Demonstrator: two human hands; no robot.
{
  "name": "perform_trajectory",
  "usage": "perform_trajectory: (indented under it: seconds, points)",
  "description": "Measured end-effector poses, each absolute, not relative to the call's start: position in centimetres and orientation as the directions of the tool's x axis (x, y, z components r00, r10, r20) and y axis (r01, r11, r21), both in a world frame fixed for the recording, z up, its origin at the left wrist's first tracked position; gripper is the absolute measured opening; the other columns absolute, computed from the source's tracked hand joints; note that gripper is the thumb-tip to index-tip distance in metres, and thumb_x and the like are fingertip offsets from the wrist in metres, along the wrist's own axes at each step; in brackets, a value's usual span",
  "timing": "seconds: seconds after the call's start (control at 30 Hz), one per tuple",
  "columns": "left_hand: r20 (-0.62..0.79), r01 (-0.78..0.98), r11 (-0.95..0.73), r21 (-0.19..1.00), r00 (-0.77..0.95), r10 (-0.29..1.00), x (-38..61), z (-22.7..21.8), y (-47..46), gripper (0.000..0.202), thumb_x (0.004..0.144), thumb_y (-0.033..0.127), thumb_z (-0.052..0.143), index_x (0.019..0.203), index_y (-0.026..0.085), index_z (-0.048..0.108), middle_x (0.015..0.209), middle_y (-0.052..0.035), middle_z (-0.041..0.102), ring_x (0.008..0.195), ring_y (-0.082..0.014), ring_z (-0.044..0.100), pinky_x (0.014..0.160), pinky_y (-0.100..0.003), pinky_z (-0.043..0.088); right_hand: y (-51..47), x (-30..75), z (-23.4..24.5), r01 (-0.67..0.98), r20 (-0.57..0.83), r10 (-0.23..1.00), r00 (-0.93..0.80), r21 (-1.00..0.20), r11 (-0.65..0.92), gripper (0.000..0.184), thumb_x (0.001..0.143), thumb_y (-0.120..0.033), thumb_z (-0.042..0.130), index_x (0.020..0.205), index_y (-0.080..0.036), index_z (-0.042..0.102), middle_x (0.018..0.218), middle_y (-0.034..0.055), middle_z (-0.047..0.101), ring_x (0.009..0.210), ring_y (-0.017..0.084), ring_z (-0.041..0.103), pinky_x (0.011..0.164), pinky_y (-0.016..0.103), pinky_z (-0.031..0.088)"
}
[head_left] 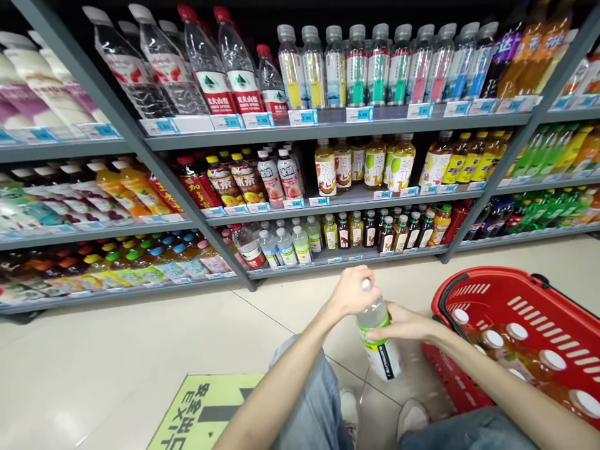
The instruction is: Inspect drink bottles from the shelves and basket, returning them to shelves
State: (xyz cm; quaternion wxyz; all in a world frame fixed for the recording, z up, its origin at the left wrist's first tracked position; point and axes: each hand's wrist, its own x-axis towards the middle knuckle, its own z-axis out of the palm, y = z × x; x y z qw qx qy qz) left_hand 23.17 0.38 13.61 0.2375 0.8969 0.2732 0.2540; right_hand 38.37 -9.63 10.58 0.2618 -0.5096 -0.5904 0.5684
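I hold a clear drink bottle (382, 340) with a green and white label in front of me, above the floor. My left hand (352, 292) is closed over its white cap and neck. My right hand (402, 323) wraps around the bottle's body from the right side. Both forearms reach in from the bottom of the view. The bottle stands roughly upright, tilted slightly.
A red shopping basket (487, 287) on the floor at right holds several white-capped bottles (518, 337). Grey shelves (328, 128) full of bottled drinks span the view ahead. A green EXIT floor sticker (201, 409) lies at bottom left. My knees and shoes show below.
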Motion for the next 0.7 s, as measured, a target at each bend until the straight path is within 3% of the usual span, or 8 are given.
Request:
perform_trajectory:
  seconds: [0.1,0.17,0.2,0.3,0.4,0.57,0.7]
  points:
    - [0.223,0.4,-0.818,0.413,0.827,0.516,24.8,12.0,-0.6,0.008,0.072,0.026,0.058,0.069,0.019,0.057,0.078,-0.0042,0.061,0.063,-0.0175,0.055,0.062,-0.031,0.042,-9.9,39.5,11.0,0.741,-0.411,0.884,-0.224,-0.661,-0.119,0.064,0.079,-0.052,0.071,0.124,-0.007,0.06,0.117,0.0201,0.067,0.107,0.035,0.064,0.094,0.047,0.049]
    - [0.153,0.421,-0.848,0.322,0.861,0.486,25.4,11.0,-0.4,0.009,0.073,0.027,0.058,0.074,0.018,0.06,0.084,-0.0062,0.063,0.064,-0.0193,0.058,0.065,-0.033,0.044,-10.4,39.8,11.9,0.878,-0.526,0.823,-0.212,-0.473,-0.076,0.068,0.083,-0.052,0.067,0.132,-0.006,0.057,0.124,0.0239,0.064,0.115,0.039,0.06,0.098,0.051,0.046]
    - [0.127,0.445,-0.85,0.282,0.861,0.492,25.5,10.6,0.1,0.011,0.075,0.027,0.057,0.078,0.018,0.062,0.087,-0.0073,0.064,0.065,-0.0202,0.06,0.066,-0.033,0.045,-10.7,39.7,12.4,0.897,-0.569,0.782,-0.252,-0.442,-0.033,0.069,0.083,-0.052,0.066,0.135,-0.007,0.056,0.126,0.0235,0.064,0.119,0.04,0.059,0.1,0.051,0.045]
    - [0.095,0.553,-0.815,0.176,0.814,0.573,25.2,9.9,2.8,0.015,0.081,0.023,0.05,0.085,0.017,0.063,0.092,-0.01,0.065,0.073,-0.0225,0.064,0.068,-0.034,0.047,-11.7,38.8,14.4,0.861,-0.596,0.696,-0.4,-0.504,0.065,0.072,0.084,-0.053,0.066,0.142,-0.013,0.052,0.127,0.0185,0.065,0.121,0.037,0.059,0.099,0.047,0.047]
    - [0.112,0.652,-0.751,0.1,0.743,0.66,24.9,9.7,6.1,0.016,0.084,0.022,0.047,0.086,0.016,0.062,0.093,-0.0101,0.065,0.079,-0.0231,0.065,0.07,-0.033,0.048,-12.6,37.5,16.1,0.833,-0.545,0.708,-0.449,-0.543,0.11,0.073,0.086,-0.056,0.064,0.144,-0.014,0.05,0.131,0.0188,0.063,0.119,0.037,0.061,0.096,0.046,0.049]
    - [0.138,0.74,-0.671,0.043,0.661,0.737,26.1,9.5,12.1,0.016,0.086,0.027,0.049,0.085,0.018,0.062,0.095,-0.0088,0.068,0.082,-0.0227,0.065,0.074,-0.032,0.047,-14.2,36.1,18.5,0.875,-0.521,0.73,-0.443,-0.43,0.224,0.061,0.089,-0.051,0.063,0.134,-0.01,0.059,0.121,0.0224,0.067,0.113,0.038,0.065,0.09,0.045,0.052]
    - [0.181,0.82,-0.571,0.035,0.556,0.811,27.0,9.3,17.5,0.02,0.088,0.031,0.049,0.092,0.018,0.063,0.108,-0.0113,0.067,0.094,-0.026,0.065,0.08,-0.034,0.048,-15.0,35.3,18.7,0.845,-0.472,0.707,-0.526,-0.385,0.371,0.045,0.09,-0.044,0.066,0.119,-0.009,0.066,0.104,0.0182,0.072,0.094,0.032,0.072,0.073,0.039,0.054]
